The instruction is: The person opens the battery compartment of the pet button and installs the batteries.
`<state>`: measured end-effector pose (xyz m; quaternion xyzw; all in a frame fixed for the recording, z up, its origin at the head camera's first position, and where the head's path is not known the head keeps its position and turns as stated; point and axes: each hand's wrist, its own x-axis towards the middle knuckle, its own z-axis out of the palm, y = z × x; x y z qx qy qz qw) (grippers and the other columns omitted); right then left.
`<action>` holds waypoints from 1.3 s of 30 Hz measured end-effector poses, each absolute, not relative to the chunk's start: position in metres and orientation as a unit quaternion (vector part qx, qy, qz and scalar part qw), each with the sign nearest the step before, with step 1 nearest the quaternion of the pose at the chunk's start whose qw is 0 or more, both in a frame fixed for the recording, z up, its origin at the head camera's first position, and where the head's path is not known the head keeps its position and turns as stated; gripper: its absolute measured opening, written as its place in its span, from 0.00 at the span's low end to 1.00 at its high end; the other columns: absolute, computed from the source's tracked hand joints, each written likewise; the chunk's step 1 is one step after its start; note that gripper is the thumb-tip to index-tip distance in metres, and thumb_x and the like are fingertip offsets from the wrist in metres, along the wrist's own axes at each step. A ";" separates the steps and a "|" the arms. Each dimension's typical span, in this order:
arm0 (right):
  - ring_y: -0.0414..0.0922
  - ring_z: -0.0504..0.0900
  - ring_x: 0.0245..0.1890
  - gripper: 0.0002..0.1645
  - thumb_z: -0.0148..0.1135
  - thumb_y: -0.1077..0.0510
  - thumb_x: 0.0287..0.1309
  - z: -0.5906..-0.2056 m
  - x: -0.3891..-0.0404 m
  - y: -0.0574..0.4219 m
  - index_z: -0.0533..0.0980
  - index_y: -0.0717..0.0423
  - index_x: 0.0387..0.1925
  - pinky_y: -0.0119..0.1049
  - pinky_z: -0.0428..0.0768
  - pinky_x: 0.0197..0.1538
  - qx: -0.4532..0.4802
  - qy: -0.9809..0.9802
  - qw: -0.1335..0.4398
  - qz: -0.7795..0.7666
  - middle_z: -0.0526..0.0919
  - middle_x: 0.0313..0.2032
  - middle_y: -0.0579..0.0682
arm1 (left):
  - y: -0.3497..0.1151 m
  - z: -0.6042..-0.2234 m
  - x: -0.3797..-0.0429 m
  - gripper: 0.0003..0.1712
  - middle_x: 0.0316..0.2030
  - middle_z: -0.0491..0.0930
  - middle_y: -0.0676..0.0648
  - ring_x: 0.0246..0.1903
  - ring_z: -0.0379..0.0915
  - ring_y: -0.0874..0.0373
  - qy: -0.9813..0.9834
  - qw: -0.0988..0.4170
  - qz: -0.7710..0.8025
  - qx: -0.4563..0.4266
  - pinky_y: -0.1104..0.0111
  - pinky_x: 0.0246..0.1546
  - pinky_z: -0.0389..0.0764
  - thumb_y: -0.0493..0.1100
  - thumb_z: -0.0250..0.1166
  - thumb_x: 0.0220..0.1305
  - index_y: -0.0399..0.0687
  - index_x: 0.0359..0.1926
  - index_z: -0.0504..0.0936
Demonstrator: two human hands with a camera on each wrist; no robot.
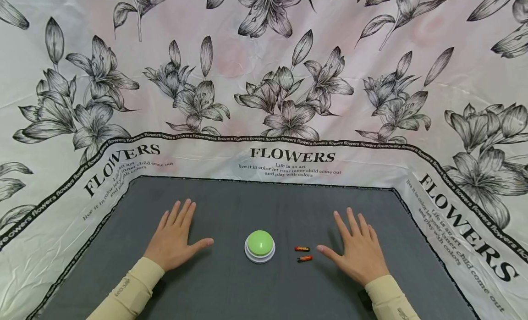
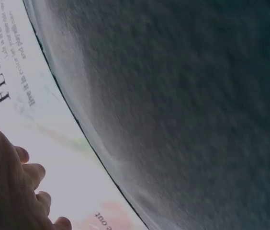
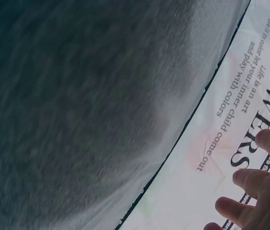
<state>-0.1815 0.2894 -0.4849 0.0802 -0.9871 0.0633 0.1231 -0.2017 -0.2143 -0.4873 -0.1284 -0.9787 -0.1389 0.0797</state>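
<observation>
Grn btn point(image 1: 260, 243) btwn L grip point(image 1: 174, 240) & R grip point(image 1: 358, 251), both spread; batts point(image 1: 305, 259) nr R.

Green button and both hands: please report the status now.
Left hand, right hand: both holding nothing. Green button: between them, untouched. Two batteries: lying between button and right hand.

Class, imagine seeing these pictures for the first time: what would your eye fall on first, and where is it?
The bright green button on its white base stands out first, on the grey tabletop between the left hand and the right hand, both with fingers spread. Two small batteries lie between the button and the right hand. Behind, a pale cloth carries large black flower drawings.
</observation>
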 end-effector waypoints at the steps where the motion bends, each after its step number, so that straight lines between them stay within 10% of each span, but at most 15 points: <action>1: 0.73 0.54 0.82 0.67 0.58 0.13 0.61 -0.485 -0.182 0.288 0.54 0.44 0.88 0.74 0.57 0.76 0.082 -0.987 0.124 0.062 0.54 0.85 0.66 | -0.213 -0.487 -0.201 0.68 0.87 0.49 0.38 0.86 0.42 0.33 -0.978 0.082 -0.142 -0.131 0.35 0.82 0.46 0.82 0.61 0.65 0.43 0.88 0.50; 39: 0.62 0.67 0.80 0.64 0.65 0.16 0.58 -0.496 -0.193 0.145 0.63 0.46 0.85 0.68 0.64 0.77 0.232 -0.963 0.062 0.122 0.62 0.84 0.57 | -0.093 -0.494 -0.197 0.62 0.88 0.45 0.48 0.88 0.38 0.45 -0.954 0.019 -0.184 -0.235 0.41 0.84 0.49 0.81 0.55 0.71 0.49 0.89 0.47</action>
